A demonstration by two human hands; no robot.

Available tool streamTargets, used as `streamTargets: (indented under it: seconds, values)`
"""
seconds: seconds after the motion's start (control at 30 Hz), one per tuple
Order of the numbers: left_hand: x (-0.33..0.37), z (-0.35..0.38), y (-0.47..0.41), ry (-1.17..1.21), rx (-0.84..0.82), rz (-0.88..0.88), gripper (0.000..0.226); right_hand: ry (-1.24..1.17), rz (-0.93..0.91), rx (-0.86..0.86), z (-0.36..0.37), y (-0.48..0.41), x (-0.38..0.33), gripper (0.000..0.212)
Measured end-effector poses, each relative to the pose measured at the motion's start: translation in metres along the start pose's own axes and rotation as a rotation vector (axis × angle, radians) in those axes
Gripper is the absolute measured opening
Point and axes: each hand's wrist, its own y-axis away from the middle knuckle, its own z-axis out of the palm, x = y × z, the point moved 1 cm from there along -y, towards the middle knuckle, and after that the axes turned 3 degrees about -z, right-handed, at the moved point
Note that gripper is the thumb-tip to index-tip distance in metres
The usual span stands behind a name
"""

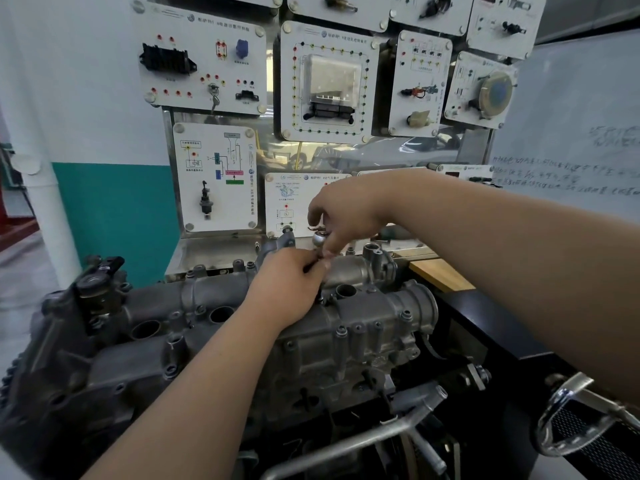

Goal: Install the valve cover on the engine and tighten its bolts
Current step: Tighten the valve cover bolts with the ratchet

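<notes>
The valve cover (pixel 242 323) in front of me is dull grey, and darker, almost black, at its left end. The round knob (pixel 318 239) that my right hand (pixel 346 209) pinches is shiny silver. The small part (pixel 310 268) in my left hand (pixel 291 282) is dark. Behind, the training panels (pixel 204 64) are white with red, yellow and black dots, and one carries a blue piece (pixel 241 48). The wall (pixel 114 209) is teal below and white above. The board (pixel 440 273) at the right is yellow-brown wood, the bench (pixel 485 327) is black, and the mesh (pixel 595 445) is a fine black grid.
</notes>
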Motion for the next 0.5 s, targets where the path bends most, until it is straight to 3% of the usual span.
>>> streamTargets:
  seconds: [0.07,0.3,0.43,0.5]
  values:
    - [0.000,0.001,0.000,-0.018,-0.002,-0.007,0.026,-0.074,-0.017,0.044,0.001,0.001,0.001,0.063]
    - [0.002,-0.002,-0.005,0.072,0.008,-0.067,0.023,-0.005,0.017,0.040,0.013,-0.014,-0.017,0.039]
    - [-0.001,0.002,-0.002,0.136,-0.030,-0.065,0.022,-0.023,-0.048,0.056,0.004,0.002,-0.004,0.060]
    - [-0.002,0.003,-0.002,0.167,-0.029,-0.080,0.020,-0.069,-0.059,0.087,0.007,0.006,-0.002,0.059]
